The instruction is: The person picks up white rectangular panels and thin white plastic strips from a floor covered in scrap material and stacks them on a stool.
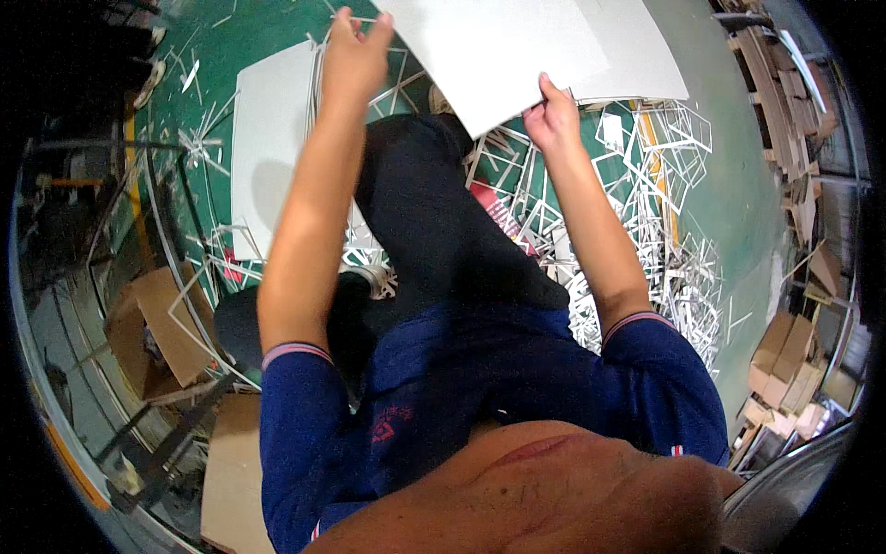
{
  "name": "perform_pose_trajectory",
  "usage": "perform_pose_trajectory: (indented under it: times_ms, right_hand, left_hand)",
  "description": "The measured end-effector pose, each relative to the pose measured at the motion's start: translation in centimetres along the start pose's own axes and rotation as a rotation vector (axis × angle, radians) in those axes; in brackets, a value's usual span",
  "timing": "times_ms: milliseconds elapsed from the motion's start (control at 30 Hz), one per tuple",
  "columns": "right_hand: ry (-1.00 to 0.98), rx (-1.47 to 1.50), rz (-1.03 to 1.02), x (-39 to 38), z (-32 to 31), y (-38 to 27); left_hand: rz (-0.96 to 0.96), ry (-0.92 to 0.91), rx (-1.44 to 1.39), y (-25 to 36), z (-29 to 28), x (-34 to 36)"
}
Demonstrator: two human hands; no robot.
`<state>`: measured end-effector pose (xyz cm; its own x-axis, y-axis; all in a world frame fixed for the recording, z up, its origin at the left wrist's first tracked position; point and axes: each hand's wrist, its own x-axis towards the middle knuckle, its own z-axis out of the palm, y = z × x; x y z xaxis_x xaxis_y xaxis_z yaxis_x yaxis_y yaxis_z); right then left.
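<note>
A large white cardboard sheet [489,55] is tilted in front of me at the top of the view. My right hand [554,118] is closed on its lower right edge, thumb on top and fingers underneath. Near the sheet's upper left corner, my left hand [358,57] is closed around a thin white strip; its fingertips are slightly smeared. Under and beyond the held sheet lie more white sheets [651,60], stacked. To the left of my left forearm, another stack of white sheets [268,138] rests on the floor.
Tangled white offcut strips [683,277] cover the green floor [743,212] to the right and between my legs. Cardboard boxes [783,360] and stacked brown boards [771,102] line the right side. An open carton [161,323] stands left, near metal framing.
</note>
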<state>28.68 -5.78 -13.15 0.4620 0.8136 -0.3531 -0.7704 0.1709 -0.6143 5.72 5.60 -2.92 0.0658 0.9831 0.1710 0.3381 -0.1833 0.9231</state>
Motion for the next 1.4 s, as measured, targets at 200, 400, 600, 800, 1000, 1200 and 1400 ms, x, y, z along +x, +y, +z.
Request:
perform_pose_trajectory:
  times_ms: [200, 400, 600, 800, 1000, 1200, 1400]
  right_hand:
    - [0.392, -0.307, 0.154, 13.8, -16.2, 4.0]
    - [0.697, -0.006, 0.279, 13.9, -22.8, 8.2]
    - [0.66, 0.007, 0.197, 16.4, -19.7, 6.9]
    - [0.495, -0.177, 0.228, 17.9, -21.2, 7.1]
    - [0.474, -0.341, 0.281, 16.6, -18.7, 4.6]
    - [-0.014, -0.485, 0.229, 15.5, -5.0, -1.1]
    - [-0.805, -0.493, 0.0, 1.1, 20.8, -6.1]
  left_hand:
    - [0.238, -0.785, 0.569, 2.5, 3.2, -9.7]
    - [0.242, -0.796, 0.368, 1.6, 3.8, -8.1]
    - [0.357, -0.731, 0.274, 0.9, 5.1, -7.7]
    - [0.368, -0.914, 0.416, 2.5, 6.7, -7.3]
    - [0.331, -0.851, 0.357, 3.7, 6.1, -8.0]
    - [0.4, -0.327, -0.327, 3.5, 4.2, -8.3]
    - [0.245, 0.088, 0.048, -5.8, -5.7, -4.8]
